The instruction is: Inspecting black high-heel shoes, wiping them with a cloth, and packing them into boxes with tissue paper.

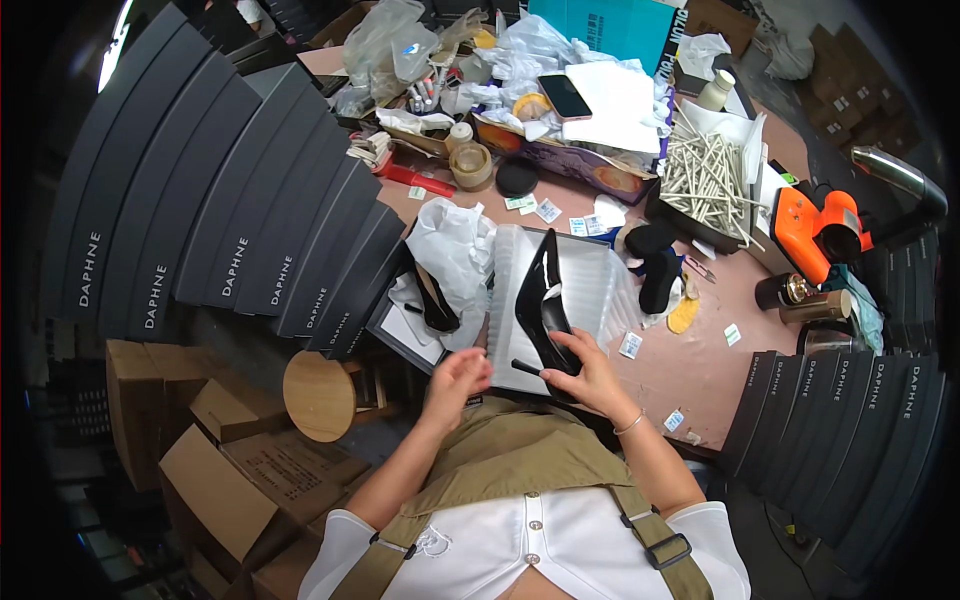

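Note:
A black pointed high-heeled shoe [543,305] is in my right hand [588,378]. My fingers and thumb wrap round its heel end, and its toe points away from me. Beneath it lies a white ribbed packing sheet [510,262]. My left hand [458,385] hovers just left of the shoe, apart from it, its fingers bent and their tips blurred. A second black shoe [437,298] rests in an open dark shoe box [402,341] on the left, partly covered by crumpled white tissue paper [450,240].
Stacks of dark shoe boxes [210,190] flank the left, with more shoe boxes [835,420] at right. Behind stand a box of white sticks [708,172], a phone [565,98] and an orange tool [805,230]. A round stool [318,396] and cardboard cartons [225,490] are lower left.

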Action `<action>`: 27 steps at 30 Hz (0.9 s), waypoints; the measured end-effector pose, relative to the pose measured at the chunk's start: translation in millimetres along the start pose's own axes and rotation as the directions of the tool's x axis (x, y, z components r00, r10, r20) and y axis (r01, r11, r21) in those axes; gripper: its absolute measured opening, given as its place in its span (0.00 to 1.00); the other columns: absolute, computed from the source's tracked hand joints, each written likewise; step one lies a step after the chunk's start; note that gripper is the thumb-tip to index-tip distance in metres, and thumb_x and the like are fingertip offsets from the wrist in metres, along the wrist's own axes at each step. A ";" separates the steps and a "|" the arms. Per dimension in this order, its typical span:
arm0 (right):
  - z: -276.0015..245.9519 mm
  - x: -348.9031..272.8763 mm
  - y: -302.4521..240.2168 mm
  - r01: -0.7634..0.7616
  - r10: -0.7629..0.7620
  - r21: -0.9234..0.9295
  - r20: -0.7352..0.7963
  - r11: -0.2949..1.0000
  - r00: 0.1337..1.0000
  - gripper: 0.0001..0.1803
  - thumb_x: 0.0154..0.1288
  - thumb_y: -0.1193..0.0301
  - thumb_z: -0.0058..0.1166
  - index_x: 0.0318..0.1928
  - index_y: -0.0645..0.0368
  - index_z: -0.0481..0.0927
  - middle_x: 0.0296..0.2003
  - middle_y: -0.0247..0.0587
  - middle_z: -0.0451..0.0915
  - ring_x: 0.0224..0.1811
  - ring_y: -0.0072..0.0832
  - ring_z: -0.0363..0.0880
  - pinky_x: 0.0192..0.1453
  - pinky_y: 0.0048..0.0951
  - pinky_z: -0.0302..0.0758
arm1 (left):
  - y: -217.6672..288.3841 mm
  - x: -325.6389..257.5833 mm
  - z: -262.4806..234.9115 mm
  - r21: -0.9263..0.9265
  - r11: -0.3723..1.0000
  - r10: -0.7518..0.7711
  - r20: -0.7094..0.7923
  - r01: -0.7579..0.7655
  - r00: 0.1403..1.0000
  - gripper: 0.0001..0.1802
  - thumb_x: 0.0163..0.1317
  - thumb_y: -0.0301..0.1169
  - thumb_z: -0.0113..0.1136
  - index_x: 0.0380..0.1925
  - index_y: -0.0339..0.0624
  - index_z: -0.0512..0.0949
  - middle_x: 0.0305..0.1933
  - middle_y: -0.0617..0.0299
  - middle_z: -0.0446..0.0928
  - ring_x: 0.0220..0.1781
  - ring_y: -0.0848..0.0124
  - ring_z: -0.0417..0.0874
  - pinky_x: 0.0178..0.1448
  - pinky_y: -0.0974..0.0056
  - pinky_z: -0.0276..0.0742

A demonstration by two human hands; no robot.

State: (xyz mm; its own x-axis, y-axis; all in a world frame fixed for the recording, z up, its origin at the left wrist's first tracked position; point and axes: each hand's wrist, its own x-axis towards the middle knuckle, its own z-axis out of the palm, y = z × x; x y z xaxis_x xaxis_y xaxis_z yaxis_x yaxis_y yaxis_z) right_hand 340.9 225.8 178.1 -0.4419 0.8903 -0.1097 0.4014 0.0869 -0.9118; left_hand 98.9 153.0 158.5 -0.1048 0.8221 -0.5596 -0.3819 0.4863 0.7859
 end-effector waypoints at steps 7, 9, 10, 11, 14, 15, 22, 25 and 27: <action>10.3 -11.0 -9.8 -0.085 0.084 0.112 0.008 0.990 0.996 0.34 0.53 0.60 0.65 0.57 0.65 0.72 0.61 0.63 0.63 0.65 0.52 0.63 0.67 0.38 0.61 | 25.4 91.0 -44.9 0.482 0.826 0.508 -0.410 -0.292 0.758 0.34 0.60 0.36 0.64 0.63 0.36 0.62 0.63 0.47 0.66 0.66 0.60 0.65 0.67 0.59 0.61; 16.7 -17.8 18.5 -0.088 0.091 0.200 -0.003 0.976 0.996 0.33 0.54 0.60 0.64 0.57 0.66 0.71 0.63 0.64 0.61 0.67 0.51 0.60 0.68 0.38 0.60 | 10.6 126.1 -67.2 0.646 0.727 0.577 -0.392 -0.232 0.717 0.35 0.59 0.36 0.64 0.63 0.36 0.62 0.64 0.45 0.63 0.66 0.55 0.65 0.67 0.55 0.61; 18.4 -21.6 27.0 -0.103 0.109 0.238 -0.014 0.966 0.994 0.33 0.55 0.60 0.64 0.57 0.66 0.71 0.64 0.64 0.60 0.68 0.50 0.59 0.69 0.38 0.59 | 4.3 137.3 -68.5 0.719 0.638 0.672 -0.345 -0.276 0.655 0.35 0.58 0.36 0.63 0.63 0.37 0.62 0.64 0.43 0.62 0.66 0.50 0.64 0.67 0.52 0.61; 14.4 -23.2 22.7 -0.117 0.124 0.227 -0.014 0.967 0.992 0.33 0.55 0.61 0.64 0.57 0.68 0.71 0.67 0.63 0.56 0.71 0.49 0.56 0.70 0.38 0.57 | 18.2 135.1 -54.5 0.719 0.597 0.745 -0.334 -0.355 0.577 0.34 0.58 0.35 0.63 0.62 0.37 0.62 0.64 0.43 0.62 0.66 0.49 0.63 0.67 0.52 0.60; 8.3 -26.8 6.6 -0.083 0.089 0.106 -0.053 0.991 0.995 0.32 0.55 0.61 0.64 0.57 0.67 0.72 0.67 0.62 0.55 0.71 0.49 0.56 0.70 0.38 0.57 | 86.6 113.2 -14.9 0.807 0.310 0.911 -0.101 -0.503 0.399 0.28 0.61 0.31 0.58 0.60 0.36 0.65 0.64 0.41 0.61 0.66 0.47 0.62 0.67 0.50 0.59; 6.7 -25.9 2.3 -0.080 0.085 0.091 -0.049 0.993 0.995 0.32 0.55 0.62 0.64 0.56 0.66 0.72 0.68 0.62 0.54 0.71 0.49 0.56 0.70 0.38 0.57 | 103.9 117.1 -13.7 0.846 0.198 0.928 0.002 -0.495 0.373 0.23 0.62 0.31 0.57 0.57 0.34 0.69 0.63 0.42 0.64 0.66 0.46 0.62 0.67 0.50 0.58; 1.3 -13.4 -30.5 0.005 -0.010 -0.068 -0.076 0.998 0.997 0.30 0.55 0.59 0.64 0.55 0.62 0.74 0.67 0.62 0.55 0.63 0.53 0.67 0.62 0.36 0.69 | 146.4 157.5 17.6 0.982 -0.098 0.475 0.190 -0.163 0.859 0.22 0.58 0.39 0.61 0.44 0.31 0.75 0.48 0.44 0.76 0.50 0.47 0.78 0.49 0.51 0.74; -1.0 -16.9 -33.9 -0.038 0.026 -0.137 -0.088 0.990 0.996 0.32 0.54 0.59 0.65 0.56 0.61 0.73 0.68 0.59 0.55 0.62 0.54 0.67 0.61 0.39 0.70 | 124.7 181.4 2.9 0.974 -0.156 0.390 0.216 -0.167 0.895 0.13 0.59 0.36 0.58 0.39 0.39 0.78 0.40 0.47 0.79 0.44 0.49 0.81 0.45 0.50 0.76; -2.5 -21.6 -35.8 -0.080 0.065 -0.143 -0.107 0.986 0.992 0.32 0.52 0.60 0.66 0.56 0.60 0.73 0.68 0.57 0.55 0.61 0.54 0.68 0.60 0.41 0.71 | 118.0 167.6 7.4 0.940 -0.145 0.428 0.342 -0.310 0.836 0.08 0.60 0.32 0.54 0.36 0.42 0.78 0.33 0.48 0.79 0.39 0.49 0.81 0.43 0.50 0.76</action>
State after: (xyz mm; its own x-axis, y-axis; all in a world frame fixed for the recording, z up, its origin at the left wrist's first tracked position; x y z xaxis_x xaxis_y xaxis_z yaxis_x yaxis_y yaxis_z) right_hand 338.1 204.5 214.1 -0.3267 0.9367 -0.1259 0.5462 0.0784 -0.8340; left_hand 43.1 350.4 159.4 0.0628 0.9972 -0.0415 0.9507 -0.0471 0.3065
